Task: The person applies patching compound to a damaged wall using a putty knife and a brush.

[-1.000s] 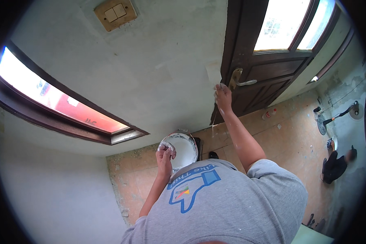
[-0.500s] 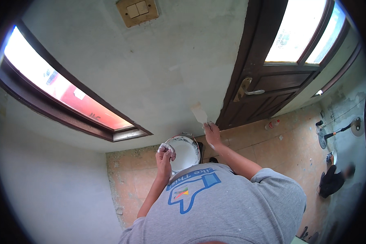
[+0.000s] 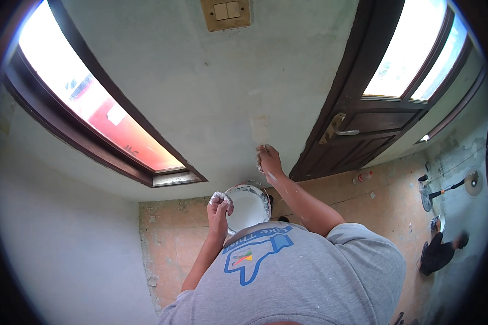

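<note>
My right hand point(image 3: 268, 161) grips a putty knife point(image 3: 259, 130) by its handle. Its pale, wide blade lies against the grey-white wall point(image 3: 244, 76), pointing up, between the window and the door. My left hand point(image 3: 220, 210) hovers at the left rim of a round bucket point(image 3: 268, 208) of white paste. White smears coat its curled fingers; whatever they may hold is hidden. The bucket stands on the floor by the wall, partly hidden behind my grey shirt.
A dark-framed window point(image 3: 141, 176) is on the left, a light switch point(image 3: 225, 12) above. The brown door point(image 3: 382, 122) with its handle point(image 3: 339, 130) stands right. A bottle point(image 3: 363, 177) lies on the tiled floor point(image 3: 171, 238). Another person point(image 3: 439, 254) crouches at far right, by a standing fan point(image 3: 473, 182).
My right hand has moved up and left along the wall with the putty knife, whose blade now points more upright. The view has shifted slightly. My left hand stays curled beside the bucket.
</note>
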Demonstrator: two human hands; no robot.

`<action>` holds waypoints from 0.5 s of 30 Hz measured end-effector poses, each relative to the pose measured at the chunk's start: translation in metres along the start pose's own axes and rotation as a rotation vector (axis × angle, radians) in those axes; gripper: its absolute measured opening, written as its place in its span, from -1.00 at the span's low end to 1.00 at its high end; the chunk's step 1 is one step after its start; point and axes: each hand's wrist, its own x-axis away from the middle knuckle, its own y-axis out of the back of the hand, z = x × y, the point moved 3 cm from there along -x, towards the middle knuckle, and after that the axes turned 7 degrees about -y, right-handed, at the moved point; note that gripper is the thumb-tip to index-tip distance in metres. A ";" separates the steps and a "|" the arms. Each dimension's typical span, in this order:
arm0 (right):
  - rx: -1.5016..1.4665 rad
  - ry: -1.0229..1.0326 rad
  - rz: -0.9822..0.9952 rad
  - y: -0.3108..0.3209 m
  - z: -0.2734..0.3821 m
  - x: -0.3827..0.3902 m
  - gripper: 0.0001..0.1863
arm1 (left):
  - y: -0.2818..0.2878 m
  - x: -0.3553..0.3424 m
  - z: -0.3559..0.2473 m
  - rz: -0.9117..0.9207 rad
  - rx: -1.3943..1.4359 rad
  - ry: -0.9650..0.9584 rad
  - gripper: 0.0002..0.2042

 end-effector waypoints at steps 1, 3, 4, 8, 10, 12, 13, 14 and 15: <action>-0.049 -0.121 -0.004 0.003 -0.007 0.005 -0.75 | 0.004 0.003 0.000 -0.006 0.006 -0.001 -0.91; 0.148 0.138 -0.118 0.024 -0.034 0.003 -0.75 | 0.011 0.002 -0.002 -0.063 0.009 -0.039 -0.91; 0.337 0.393 -0.223 0.025 -0.033 0.009 -0.74 | 0.015 0.003 -0.004 -0.068 0.030 -0.045 -0.92; 0.552 0.568 -0.255 0.021 -0.024 0.046 -0.75 | 0.038 0.004 -0.005 -0.090 0.004 -0.067 -0.91; 0.604 0.698 -0.316 0.017 -0.018 0.043 -0.80 | 0.038 0.001 -0.009 -0.108 0.018 -0.056 -0.91; 0.568 0.661 -0.321 0.009 -0.013 0.036 -0.80 | 0.035 0.001 -0.015 -0.098 -0.001 -0.045 -0.91; 0.532 0.625 -0.320 0.002 -0.009 0.032 -0.80 | 0.035 0.001 -0.017 -0.094 -0.022 -0.038 -0.91; 0.529 0.627 -0.320 -0.004 -0.006 0.027 -0.80 | 0.036 0.003 -0.017 -0.092 -0.024 -0.040 -0.91; 0.508 0.653 -0.340 -0.008 -0.004 0.019 -0.81 | 0.036 0.004 -0.016 -0.077 -0.032 -0.031 -0.91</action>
